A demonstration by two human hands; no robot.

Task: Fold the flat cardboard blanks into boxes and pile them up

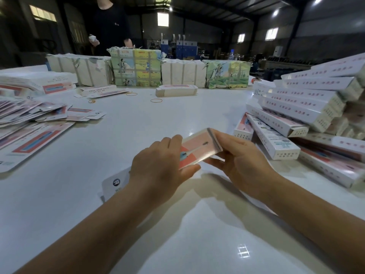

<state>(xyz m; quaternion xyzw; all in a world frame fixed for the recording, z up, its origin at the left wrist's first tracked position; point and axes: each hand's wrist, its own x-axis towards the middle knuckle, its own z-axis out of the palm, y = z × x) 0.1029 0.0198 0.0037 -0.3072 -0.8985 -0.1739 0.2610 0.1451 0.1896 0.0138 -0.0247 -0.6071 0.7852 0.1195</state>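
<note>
Left hand [158, 167]: raised above white table [138, 224], fingers curled over near end of cardboard blank [199, 148], thumb beneath its lower edge; clamped on it.
Right hand [239, 155]: at far right end of same blank, thumb along upper right edge, fingers curled under; likewise gripping.
Cardboard blank: pink and white print, blurred; held between both hands, clear of table, tilted up toward far right. Degree of folding not discernible.
White printed flap [114, 184]: partly hidden under left wrist; attachment to held blank not determinable.
Folded boxes [308, 115]: long, white with red lettering, heaped at right of table, just beyond right hand, lying at mixed angles, touching one another.
Flat blanks [29, 115]: fanned loosely across left side of table, well apart from left hand.
Short stack of blanks [176, 90]: far centre of table.
Rubber bands [156, 100]: several, scattered near that stack.
Wrapped bundles [136, 68]: row along far table edge, some plain, some with green and yellow pictures.
Person in dark clothing [110, 26]: standing behind bundles, far left.
</note>
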